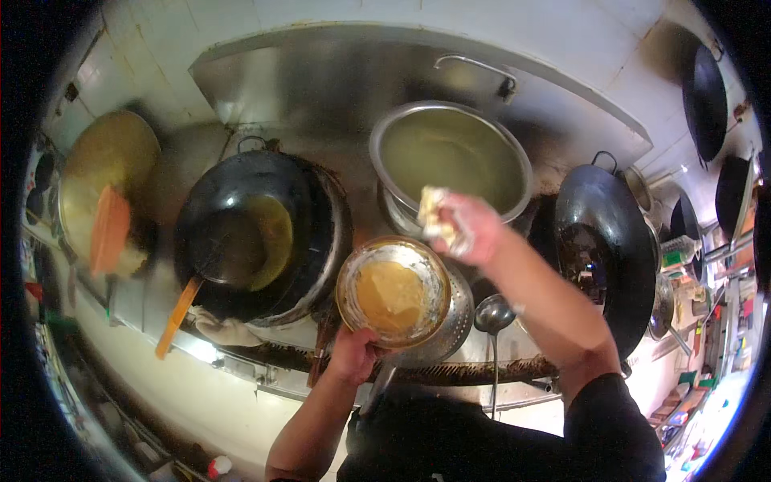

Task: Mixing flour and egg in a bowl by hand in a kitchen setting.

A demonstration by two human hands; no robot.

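My left hand point(354, 355) grips the lower rim of a round metal bowl point(446, 295), with tan batter point(390, 295) and white smears inside. Up and to the right, my right hand point(467, 226) is closed on a pale, batter-coated lump point(435, 211), in front of the near rim of a large steel pot point(524, 181) of cloudy liquid. Behind the bowl is a perforated metal strainer point(462, 319). A steel ladle point(495, 313) lies right of it. On the left a black wok point(208, 193) holds oil and a round utensil with a wooden handle point(179, 316).
Another black wok point(620, 229) leans at the right. A folded cloth point(226, 330) lies at the left wok's near edge. Far left, an orange-red block-like object point(111, 230) is by a large round metal vessel point(114, 144). A faucet point(476, 63) projects above the pot. More pans hang far right.
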